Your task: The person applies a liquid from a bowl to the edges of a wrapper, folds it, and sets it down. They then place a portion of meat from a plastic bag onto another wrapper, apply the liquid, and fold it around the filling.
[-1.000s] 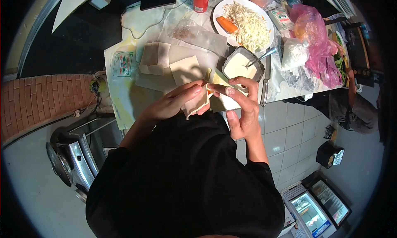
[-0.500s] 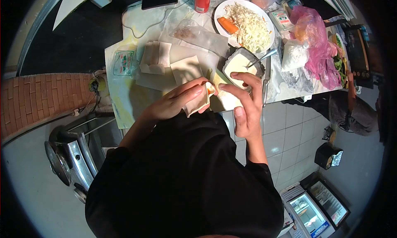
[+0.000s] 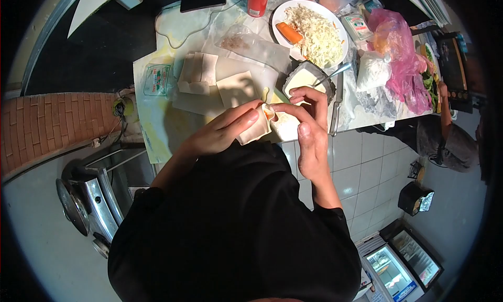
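My left hand [image 3: 222, 125] is closed around a thin, pale dough wrapper [image 3: 255, 132] folded into a pouch, with a bit of orange filling at its open end. The index finger of my right hand [image 3: 312, 139] reaches across and touches the rim of that wrapper, while its other fingers are apart and hold nothing. Beyond my right hand stands a dark square bowl of pale paste [image 3: 299, 81], with a spoon [image 3: 339, 70] in it. A flat square wrapper sheet [image 3: 234, 87] lies past my left hand, beside a folded stack of wrappers [image 3: 198, 74].
A white plate [image 3: 283, 13] holds shredded cabbage and a carrot piece [image 3: 289, 32]. A knife [image 3: 338, 105] lies right of the bowl. Farther right are a white powder bag [image 3: 373, 70] and a pink plastic bag [image 3: 393, 34]. Another person's arm [image 3: 445, 105] shows at far right.
My right hand has moved slightly left, bringing its index finger onto the wrapper's open end. The left hand keeps its hold on the wrapper, tilted a little differently.
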Action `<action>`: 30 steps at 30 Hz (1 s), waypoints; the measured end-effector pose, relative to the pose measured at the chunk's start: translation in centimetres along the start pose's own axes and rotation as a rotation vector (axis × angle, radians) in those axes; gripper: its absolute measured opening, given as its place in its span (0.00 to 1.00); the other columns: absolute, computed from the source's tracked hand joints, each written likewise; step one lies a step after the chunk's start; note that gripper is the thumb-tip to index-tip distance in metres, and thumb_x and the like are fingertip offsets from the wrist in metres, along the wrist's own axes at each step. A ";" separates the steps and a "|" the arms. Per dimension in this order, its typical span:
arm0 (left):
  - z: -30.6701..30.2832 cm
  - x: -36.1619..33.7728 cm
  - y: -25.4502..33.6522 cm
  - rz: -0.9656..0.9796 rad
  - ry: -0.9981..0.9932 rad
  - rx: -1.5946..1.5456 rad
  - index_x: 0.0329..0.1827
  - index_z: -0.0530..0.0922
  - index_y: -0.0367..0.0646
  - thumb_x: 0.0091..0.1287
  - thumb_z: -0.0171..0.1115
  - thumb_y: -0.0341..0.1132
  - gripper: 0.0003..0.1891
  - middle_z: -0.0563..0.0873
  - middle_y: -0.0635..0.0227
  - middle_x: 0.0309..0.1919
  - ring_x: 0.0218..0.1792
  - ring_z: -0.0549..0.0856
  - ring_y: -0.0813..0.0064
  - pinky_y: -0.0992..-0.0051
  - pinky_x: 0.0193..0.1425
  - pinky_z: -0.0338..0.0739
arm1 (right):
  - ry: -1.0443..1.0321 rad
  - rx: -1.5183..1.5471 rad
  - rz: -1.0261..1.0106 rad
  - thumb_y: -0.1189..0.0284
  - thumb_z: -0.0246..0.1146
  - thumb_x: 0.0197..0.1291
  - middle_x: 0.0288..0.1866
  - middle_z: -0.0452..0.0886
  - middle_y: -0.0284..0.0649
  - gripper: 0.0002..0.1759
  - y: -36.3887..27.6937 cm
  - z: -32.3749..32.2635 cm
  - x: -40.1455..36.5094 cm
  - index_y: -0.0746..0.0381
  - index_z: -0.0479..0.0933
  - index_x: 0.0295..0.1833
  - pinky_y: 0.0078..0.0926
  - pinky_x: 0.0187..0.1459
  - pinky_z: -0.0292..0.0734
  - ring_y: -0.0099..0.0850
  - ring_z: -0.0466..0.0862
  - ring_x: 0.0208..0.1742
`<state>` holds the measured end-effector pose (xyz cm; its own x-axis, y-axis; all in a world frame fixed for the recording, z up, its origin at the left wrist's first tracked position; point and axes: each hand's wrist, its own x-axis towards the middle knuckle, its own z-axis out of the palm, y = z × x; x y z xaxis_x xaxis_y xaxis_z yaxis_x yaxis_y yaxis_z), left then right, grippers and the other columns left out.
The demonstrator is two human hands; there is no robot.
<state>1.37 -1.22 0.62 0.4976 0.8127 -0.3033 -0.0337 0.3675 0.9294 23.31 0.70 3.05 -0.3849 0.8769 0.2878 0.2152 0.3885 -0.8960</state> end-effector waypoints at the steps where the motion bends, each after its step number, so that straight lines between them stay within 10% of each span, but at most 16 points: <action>1: 0.5 -0.2 0.7 0.020 0.049 0.073 0.71 0.68 0.33 0.82 0.45 0.42 0.24 0.82 0.61 0.57 0.58 0.78 0.76 0.75 0.65 0.68 | -0.001 0.000 0.000 0.57 0.47 0.74 0.59 0.68 0.50 0.26 0.0 0.1 0.0 0.65 0.83 0.54 0.38 0.60 0.66 0.42 0.70 0.58; 30: 0.7 0.2 0.6 0.073 0.036 0.211 0.69 0.68 0.32 0.81 0.47 0.40 0.22 0.82 0.59 0.42 0.43 0.78 0.76 0.73 0.51 0.72 | -0.104 -0.249 -0.108 0.60 0.51 0.71 0.60 0.70 0.51 0.21 -0.8 -1.2 0.3 0.61 0.85 0.49 0.40 0.59 0.67 0.46 0.71 0.61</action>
<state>2.08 -1.11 1.30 0.4689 0.8509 -0.2370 0.1153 0.2071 0.9715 24.07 1.03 4.24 -0.5048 0.7979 0.3295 0.3769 0.5472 -0.7474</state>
